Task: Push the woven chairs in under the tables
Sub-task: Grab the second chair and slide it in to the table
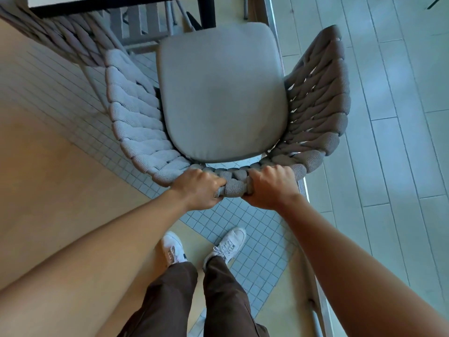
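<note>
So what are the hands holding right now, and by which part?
Both the left hand and the right hand grip the woven chair by the top edge of its backrest, side by side near the middle.

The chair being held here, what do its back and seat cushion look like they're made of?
The chair back looks like thick, soft cord or fabric-covered rope, grey-taupe and matte; the sign is its fat interlaced strands with a knitted texture and gaps between them. The seat cushion looks like smooth matte fabric over padding, judging by its rounded, puffy edges. The exact fibre cannot be told.
</note>
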### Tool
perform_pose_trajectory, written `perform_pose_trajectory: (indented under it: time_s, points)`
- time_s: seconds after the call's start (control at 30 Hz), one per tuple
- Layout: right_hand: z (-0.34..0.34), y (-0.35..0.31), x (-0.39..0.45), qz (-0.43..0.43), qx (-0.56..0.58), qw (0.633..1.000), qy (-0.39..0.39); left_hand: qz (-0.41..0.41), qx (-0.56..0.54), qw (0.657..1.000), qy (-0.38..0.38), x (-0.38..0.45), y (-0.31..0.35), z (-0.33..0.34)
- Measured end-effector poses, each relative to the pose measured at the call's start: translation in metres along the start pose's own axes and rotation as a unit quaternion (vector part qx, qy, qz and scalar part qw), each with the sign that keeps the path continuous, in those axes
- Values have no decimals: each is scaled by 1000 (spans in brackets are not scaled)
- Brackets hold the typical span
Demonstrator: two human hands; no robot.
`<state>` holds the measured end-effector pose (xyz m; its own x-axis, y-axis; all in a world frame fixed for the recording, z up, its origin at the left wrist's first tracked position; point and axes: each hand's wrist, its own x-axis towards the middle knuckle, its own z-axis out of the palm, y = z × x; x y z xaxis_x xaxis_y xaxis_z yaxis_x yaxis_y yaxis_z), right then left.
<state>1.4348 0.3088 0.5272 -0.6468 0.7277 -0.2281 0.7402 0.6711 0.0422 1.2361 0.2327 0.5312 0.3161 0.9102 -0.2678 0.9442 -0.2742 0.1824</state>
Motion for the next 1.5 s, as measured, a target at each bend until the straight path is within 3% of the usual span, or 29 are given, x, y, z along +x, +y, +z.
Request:
perform_pose_trajectory:
  time_s: [0.6,0.77,1.1,1.33,1.5]
  points:
    - [-8,-40,4,-32,9,999,-5,13,-7,1000,-9,-29,-37,0]
    - [-3,-30,1,-54,11,998,-6,-15,-3,999,-36,-27,-25,7]
    - [0,-3,0,-75,23,997,-4,-23,-4,1000,-14,-13,-8,11]
    - [-4,17,-7,-120,52,991,-10,-4,-7,999,45,-19,-14,16]
    - [0,37,-4,-103,17,995,-3,-32,19,999,25,-17,-13,21]
